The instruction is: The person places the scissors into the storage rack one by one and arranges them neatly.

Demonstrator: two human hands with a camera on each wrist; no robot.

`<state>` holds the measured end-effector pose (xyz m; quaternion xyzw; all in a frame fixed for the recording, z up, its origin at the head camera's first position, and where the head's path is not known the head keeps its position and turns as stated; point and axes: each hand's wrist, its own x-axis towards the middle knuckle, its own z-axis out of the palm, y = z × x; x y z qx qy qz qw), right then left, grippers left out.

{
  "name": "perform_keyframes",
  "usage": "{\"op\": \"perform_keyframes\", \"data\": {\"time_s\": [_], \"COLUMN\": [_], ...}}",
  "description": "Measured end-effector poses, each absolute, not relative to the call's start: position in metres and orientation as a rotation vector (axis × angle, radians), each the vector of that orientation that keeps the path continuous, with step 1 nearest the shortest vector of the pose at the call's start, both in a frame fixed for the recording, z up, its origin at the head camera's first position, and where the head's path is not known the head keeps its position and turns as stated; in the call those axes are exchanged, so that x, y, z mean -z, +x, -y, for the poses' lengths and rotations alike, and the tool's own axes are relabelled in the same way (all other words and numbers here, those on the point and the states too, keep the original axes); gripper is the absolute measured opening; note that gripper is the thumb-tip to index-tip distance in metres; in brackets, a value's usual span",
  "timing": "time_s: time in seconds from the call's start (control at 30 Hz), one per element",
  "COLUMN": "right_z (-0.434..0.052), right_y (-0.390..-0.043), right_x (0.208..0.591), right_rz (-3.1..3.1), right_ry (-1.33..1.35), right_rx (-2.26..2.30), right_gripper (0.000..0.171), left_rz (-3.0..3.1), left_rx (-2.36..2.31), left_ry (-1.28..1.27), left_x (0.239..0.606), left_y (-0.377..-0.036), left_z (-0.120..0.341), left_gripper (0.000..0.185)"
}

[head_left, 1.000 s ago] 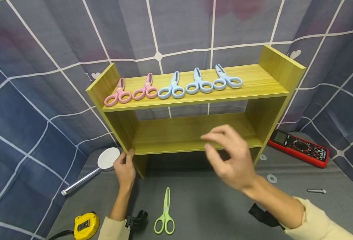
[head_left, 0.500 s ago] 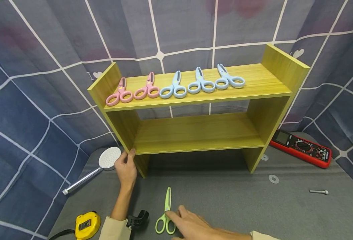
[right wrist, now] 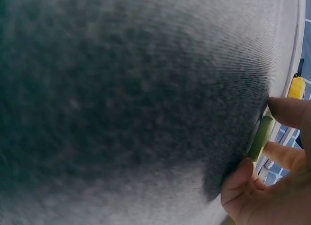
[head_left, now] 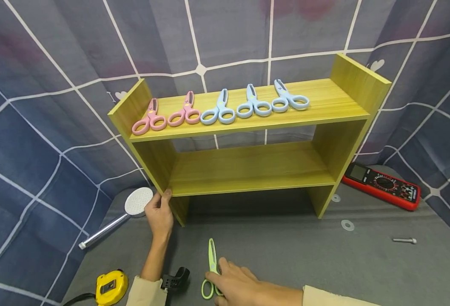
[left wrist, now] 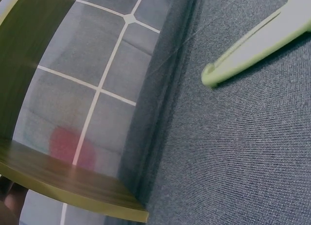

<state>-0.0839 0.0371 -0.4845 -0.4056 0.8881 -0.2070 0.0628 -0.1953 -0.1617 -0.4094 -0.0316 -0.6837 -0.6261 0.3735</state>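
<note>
At the near edge of the desk the right hand [head_left: 240, 287] pinches the green scissors [head_left: 211, 272] at the handles; the right wrist view shows fingers [right wrist: 286, 111] curled around the green handle. Farther, the left hand [head_left: 160, 214] grips the shelf's [head_left: 248, 170] left front corner. Only the left wrist view shows the scissors' tip [left wrist: 214, 77] lying flat on the grey cloth.

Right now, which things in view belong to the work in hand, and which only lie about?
In the work:
green scissors, gripped by the right hand
wooden shelf, gripped at its side by the left hand
pink scissors and blue scissors on top

Lying about:
shower head
tape measure
multimeter
washers
bolt
</note>
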Motion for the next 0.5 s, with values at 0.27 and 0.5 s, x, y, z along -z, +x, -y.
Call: {"op": "perform_keyframes", "data": {"time_s": [0.27,0.5], "right_z": [-0.042,-0.051], "right_y": [-0.084,-0.081], "right_x": [0.489,0.489], "right_rz": [-2.728,-2.551], "right_ry": [-1.286,-1.222], "right_rx": [0.706,0.902], "right_gripper": [0.035,0.036], "left_rz": [1.739,1.73], "left_rx": [1.6,1.596], "left_ry": [-0.093,-0.125], "left_x": [0.41,0.413], "left_y": [-0.196,-0.197], "left_z": [0.161,0.161], "left_gripper": [0.02,0.02]}}
